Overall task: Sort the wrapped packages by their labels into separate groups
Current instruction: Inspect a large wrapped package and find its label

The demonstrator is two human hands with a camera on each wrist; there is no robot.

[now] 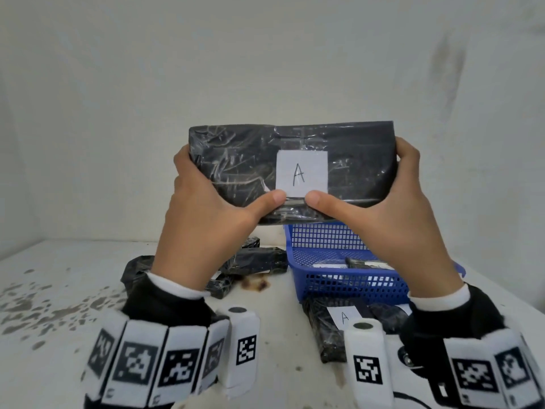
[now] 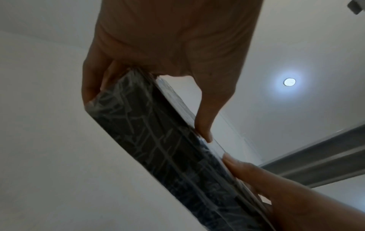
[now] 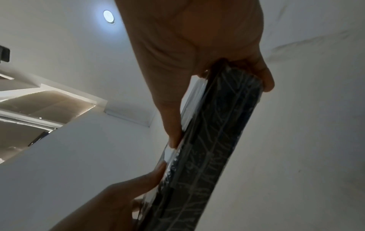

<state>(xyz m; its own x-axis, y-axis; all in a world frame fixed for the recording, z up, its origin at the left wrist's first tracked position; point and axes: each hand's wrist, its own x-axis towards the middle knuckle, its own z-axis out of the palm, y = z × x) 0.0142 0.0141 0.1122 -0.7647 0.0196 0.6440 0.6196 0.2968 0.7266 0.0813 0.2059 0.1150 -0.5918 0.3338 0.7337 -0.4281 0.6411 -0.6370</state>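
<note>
Held package (image 1: 244, 160): black wrap, white label (image 1: 302, 172) reading "A", raised above the desk (image 1: 59, 290).
Left hand (image 1: 203, 214): clamped on its 9 o'clock end.
Right hand (image 1: 392, 214): clamped on its 3 o'clock end.
Blue basket (image 1: 339, 286): at 6 o'clock beneath.

package (image 1: 241, 160) glossy black; label (image 1: 302, 171) white, black "A"; basket (image 1: 339, 278) blue mesh; table (image 1: 59, 290) white, grey-speckled

Both hands' fingers (image 1: 180, 160) hidden behind package (image 1: 250, 160); basket (image 1: 324, 237) labels perhaps unreadable.
</note>
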